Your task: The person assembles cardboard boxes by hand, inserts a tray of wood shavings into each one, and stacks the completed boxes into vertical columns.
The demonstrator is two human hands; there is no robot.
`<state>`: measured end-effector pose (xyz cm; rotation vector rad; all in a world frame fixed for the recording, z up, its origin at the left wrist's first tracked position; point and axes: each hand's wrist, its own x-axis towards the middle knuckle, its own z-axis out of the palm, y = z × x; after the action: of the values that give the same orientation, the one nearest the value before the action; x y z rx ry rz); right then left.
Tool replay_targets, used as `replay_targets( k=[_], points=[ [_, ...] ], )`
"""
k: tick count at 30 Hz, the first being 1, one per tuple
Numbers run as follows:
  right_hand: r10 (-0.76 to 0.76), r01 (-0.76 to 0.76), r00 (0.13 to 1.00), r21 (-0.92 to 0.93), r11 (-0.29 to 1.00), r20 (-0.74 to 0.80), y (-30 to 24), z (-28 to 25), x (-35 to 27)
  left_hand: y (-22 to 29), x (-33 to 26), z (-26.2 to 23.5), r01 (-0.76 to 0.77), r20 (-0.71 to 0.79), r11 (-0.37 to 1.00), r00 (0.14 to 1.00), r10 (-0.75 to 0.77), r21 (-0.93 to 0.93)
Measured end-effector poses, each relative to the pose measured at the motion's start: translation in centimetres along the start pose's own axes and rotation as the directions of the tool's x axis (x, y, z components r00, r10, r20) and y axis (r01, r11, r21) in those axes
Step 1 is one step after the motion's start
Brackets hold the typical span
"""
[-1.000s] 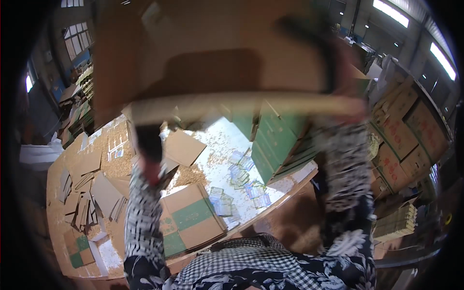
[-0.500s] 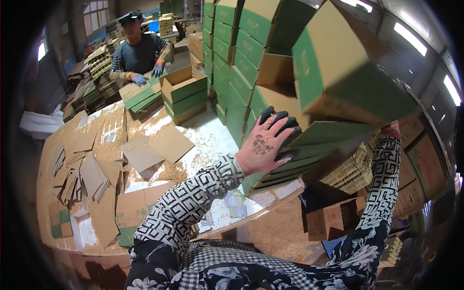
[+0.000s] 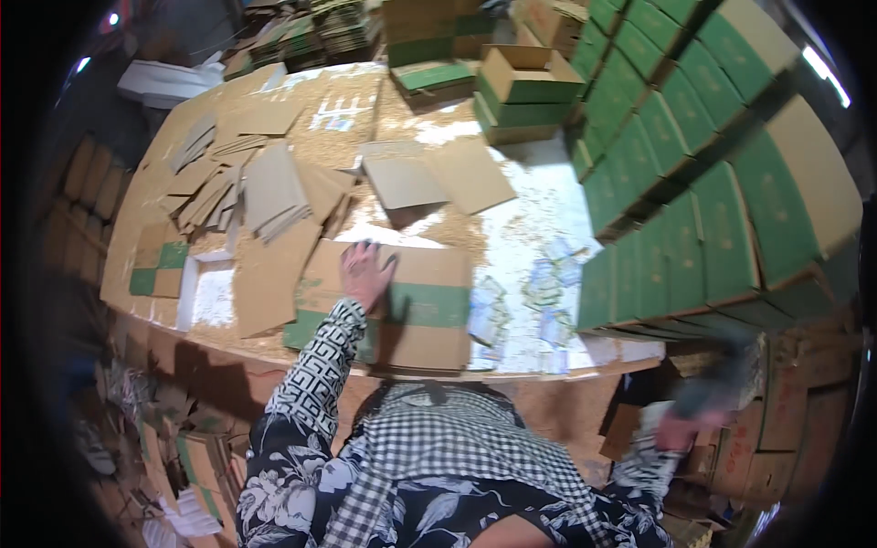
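Observation:
My left hand (image 3: 365,277), in a pink glove with dark fingertips, lies on a flat folded carton (image 3: 425,301) at the table's near edge. Its fingers are stretched out, and the carton is brown with a green band. Off the table's right front corner, my right hand (image 3: 699,411) is smeared by motion, so its fingers cannot be made out. Just beyond it stands a row of green-and-brown cartons (image 3: 671,247). Loose flat cardboard sheets (image 3: 470,173) lie behind my left hand.
Folded cardboard pieces (image 3: 274,187) lie in a loose pile at the left among sawdust. An open-topped carton (image 3: 530,78) sits at the back. Small clear packets (image 3: 548,301) are scattered on the table's right side. Brown boxes (image 3: 758,429) stand below the right edge.
My left hand has left the stacked cartons and moved left onto the flat carton. My right hand has come down from the raised carton. The view has swung left and down.

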<state>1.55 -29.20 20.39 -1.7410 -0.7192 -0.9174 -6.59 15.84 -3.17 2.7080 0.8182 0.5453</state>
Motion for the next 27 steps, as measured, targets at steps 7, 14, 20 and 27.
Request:
replay_targets(
  k=[7, 14, 20, 27],
  points=[
    [0.668, -0.498, 0.524, -0.446, 0.743, 0.528, 9.6, 32.5, -26.3, -17.7, -4.8, 1.3, 0.529, 0.092, 0.817, 0.824, -0.559, 0.228],
    [0.884, -0.581, 0.338, -0.667, 0.465, 0.322, 3.1, 35.5, -26.9, -19.9, -3.1, -0.3, 0.605, 0.247, 0.789, 0.753, -0.61, 0.104],
    [0.767, -0.756, 0.622, -0.132, 0.641, 0.155, -3.3, 34.7, -18.8, -26.7, -2.3, 2.4, 0.188, 0.261, 0.805, 0.964, -0.043, -0.563],
    [0.798, -0.811, 0.529, 0.446, 0.378, 0.287, 2.4, 30.4, -15.8, -21.3, 4.7, -5.2, 0.215, -0.57, 0.945, 0.756, -0.322, -0.248]
  ],
)
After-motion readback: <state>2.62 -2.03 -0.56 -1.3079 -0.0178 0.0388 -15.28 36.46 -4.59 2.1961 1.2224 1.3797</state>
